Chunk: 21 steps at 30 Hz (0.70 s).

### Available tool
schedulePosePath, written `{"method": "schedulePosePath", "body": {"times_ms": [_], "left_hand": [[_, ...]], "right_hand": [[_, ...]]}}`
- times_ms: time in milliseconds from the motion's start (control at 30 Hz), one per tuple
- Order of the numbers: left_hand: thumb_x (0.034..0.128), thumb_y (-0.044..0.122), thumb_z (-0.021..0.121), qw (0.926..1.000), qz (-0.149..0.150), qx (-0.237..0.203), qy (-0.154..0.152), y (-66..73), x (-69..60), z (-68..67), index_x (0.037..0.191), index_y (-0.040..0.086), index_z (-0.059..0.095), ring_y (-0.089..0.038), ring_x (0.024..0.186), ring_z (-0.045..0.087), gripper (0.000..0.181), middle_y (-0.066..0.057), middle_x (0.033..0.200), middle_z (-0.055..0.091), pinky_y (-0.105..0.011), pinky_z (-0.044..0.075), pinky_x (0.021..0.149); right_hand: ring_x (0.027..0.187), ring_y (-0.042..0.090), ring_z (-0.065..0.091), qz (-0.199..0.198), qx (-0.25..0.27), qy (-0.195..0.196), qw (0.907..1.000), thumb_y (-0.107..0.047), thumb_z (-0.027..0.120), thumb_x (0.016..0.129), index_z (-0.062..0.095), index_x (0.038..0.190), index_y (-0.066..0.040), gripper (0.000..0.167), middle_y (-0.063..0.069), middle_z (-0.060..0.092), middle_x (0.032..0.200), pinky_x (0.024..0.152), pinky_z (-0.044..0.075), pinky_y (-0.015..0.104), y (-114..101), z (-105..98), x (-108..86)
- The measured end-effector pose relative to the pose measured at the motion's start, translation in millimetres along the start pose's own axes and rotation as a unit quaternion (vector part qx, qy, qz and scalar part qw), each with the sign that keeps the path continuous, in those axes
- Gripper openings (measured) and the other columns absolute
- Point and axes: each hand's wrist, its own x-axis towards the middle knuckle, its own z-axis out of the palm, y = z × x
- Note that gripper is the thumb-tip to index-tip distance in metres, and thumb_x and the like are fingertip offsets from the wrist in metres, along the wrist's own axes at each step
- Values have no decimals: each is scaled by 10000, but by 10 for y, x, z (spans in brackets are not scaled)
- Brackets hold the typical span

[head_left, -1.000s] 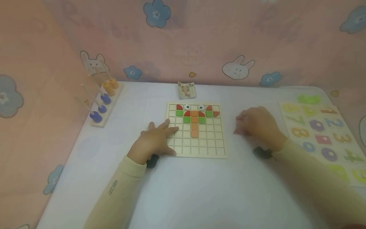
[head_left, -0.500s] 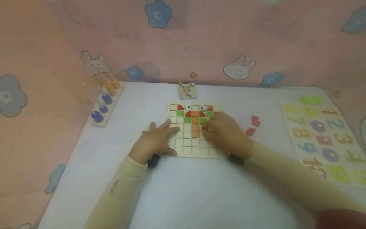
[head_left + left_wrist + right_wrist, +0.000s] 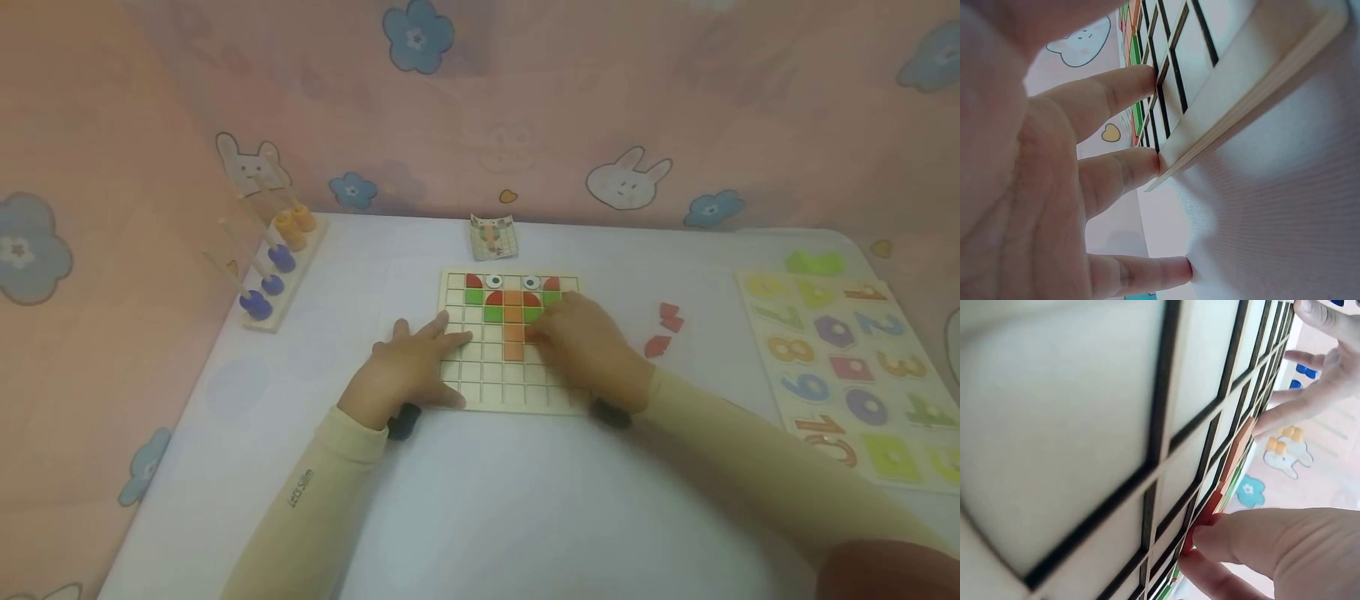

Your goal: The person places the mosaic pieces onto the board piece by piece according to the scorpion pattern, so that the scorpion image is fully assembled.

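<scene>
A wooden grid board lies on the white table, with red, green and orange pieces and two eye pieces in its upper cells. My left hand rests with spread fingers on the board's left edge; in the left wrist view, two fingertips touch the rim and grid, and another touches the table. Over the board's right side, my right hand pinches a small red piece between thumb and finger. That piece is at a cell just right of the orange column. The hand covers several right-hand cells.
Loose red pieces lie right of the board. A small pattern card stands behind it. A peg stand with blue and orange beads is at the left. A number puzzle board and a green piece are at the right.
My right hand has moved left from the loose red pieces to the board with one red piece, then shifted only slightly there. The left hand has stayed on the board's edge.
</scene>
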Motion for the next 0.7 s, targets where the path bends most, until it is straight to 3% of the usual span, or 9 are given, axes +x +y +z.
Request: {"method": "schedulePosePath", "body": {"times_ms": [267,533,667,700], "left_hand": [[775,454,946,10000,-6,-31,-12,-3,8,-14,1626,388,440,-488,1452,267,992,-9,1769,174,-762,337,1080],[777,457,944,10000,-39,6,-23,2,7,-16,1626,386,440,-464,1418,301,990,-11,1769,177,-742,363,1066],[775,453,947,10000,-46,-10,-34,9,3,-20,1626,387,441,-470,1429,292,993,-9,1769,177,-742,361,1065],[774,454,947,10000,-37,-4,-30,11,1,-20,1626,386,440,-476,1436,286,994,-9,1769,177,-745,360,1065]], "right_hand": [[905,255,502,46,32,30,10000,-167,746,980,867,1047,-196,141,7,638,968,799,443,369,23,-22,54],[947,250,553,65,188,250,9995,-185,691,996,815,1083,-156,154,-6,701,1002,879,484,406,163,13,20],[1000,281,556,692,362,159,9968,-241,651,1026,772,1154,-119,214,27,694,1028,950,474,465,372,-62,-111],[1026,298,573,673,195,108,9975,-216,653,1015,772,1152,-101,215,49,706,1053,974,473,487,460,-91,-155]]}}
